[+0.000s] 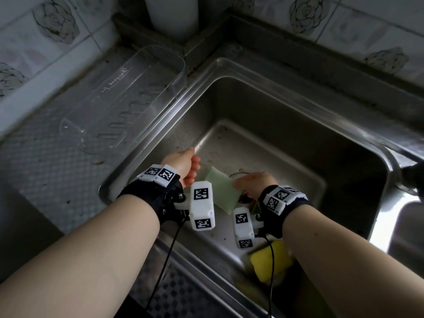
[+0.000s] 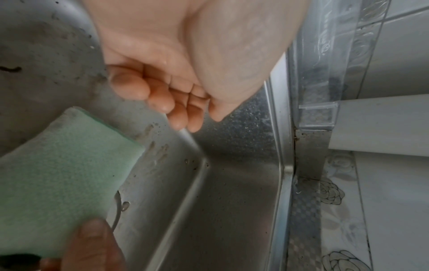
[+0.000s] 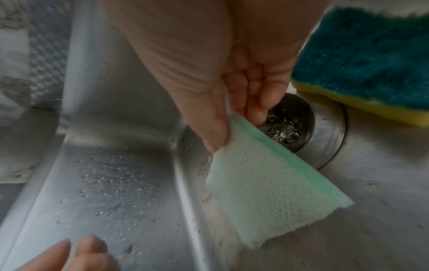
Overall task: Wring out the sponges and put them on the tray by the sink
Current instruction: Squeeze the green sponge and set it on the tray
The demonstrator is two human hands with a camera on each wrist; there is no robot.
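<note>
Steel sink (image 1: pixel 286 106) filled most of the head view, its basin running from the centre toward the lower right, with a drain (image 3: pixel 292 126) in its floor. Clear plastic tray (image 1: pixel 128 88) lay on the patterned counter (image 1: pixel 46 171) in the upper left of the frame, just beside the sink's rim, with nothing in it. White wall tiles (image 1: pixel 344 31) printed with grey roses crossed the top of the frame. Both forearms reached in from the bottom edge, each with a black wrist strap carrying white marker blocks. Yellow sponge with a dark green scrub face (image 3: pixel 362 60) lay on the sink floor beside the drain, in the lower centre of the head view under the right forearm. Pale green sponge (image 1: pixel 223 191) hung above the basin at the middle of the frame, pinched at one corner between the thumb and fingers of the right hand (image 1: pixel 254 183). The left hand (image 1: pixel 183 166) sat just left of that sponge, holding nothing, its fingers (image 2: pixel 176 110) loosely bent and wet; they came near the sponge but did not touch it.
</note>
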